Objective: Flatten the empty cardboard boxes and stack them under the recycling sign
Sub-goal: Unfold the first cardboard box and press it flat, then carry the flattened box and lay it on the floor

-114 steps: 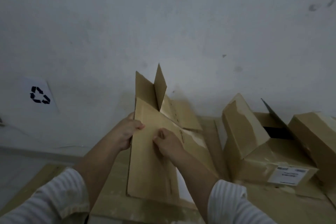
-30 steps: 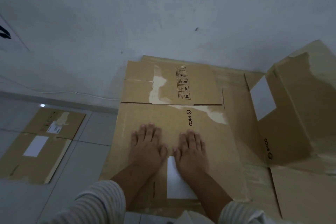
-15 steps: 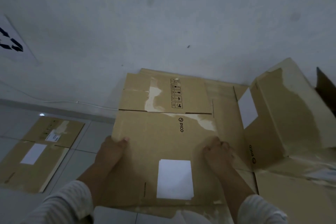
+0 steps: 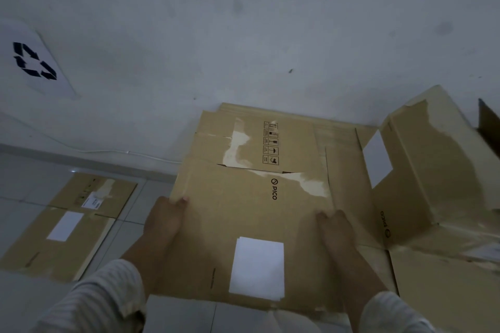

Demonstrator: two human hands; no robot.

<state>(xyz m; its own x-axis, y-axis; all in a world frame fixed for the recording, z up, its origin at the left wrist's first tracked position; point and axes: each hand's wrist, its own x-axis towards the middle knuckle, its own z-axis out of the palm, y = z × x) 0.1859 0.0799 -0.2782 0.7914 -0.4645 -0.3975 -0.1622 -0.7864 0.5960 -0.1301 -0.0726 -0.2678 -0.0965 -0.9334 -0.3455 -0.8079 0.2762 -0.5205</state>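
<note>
Left hand (image 4: 165, 217) is gripping the left edge of the flattened box (image 4: 243, 224), fingers curling over the edge. Right hand (image 4: 334, 230) is gripping the right edge the same way. The box is sitting flat, white label (image 4: 257, 267) facing up, over more flat cardboard (image 4: 343, 159) by the wall (image 4: 243, 35). The recycling sign (image 4: 33, 61) is hanging on the wall far left, with another flat box (image 4: 67, 224) lying on the floor below it. An unflattened box (image 4: 433, 170) is standing just to the right.
</note>
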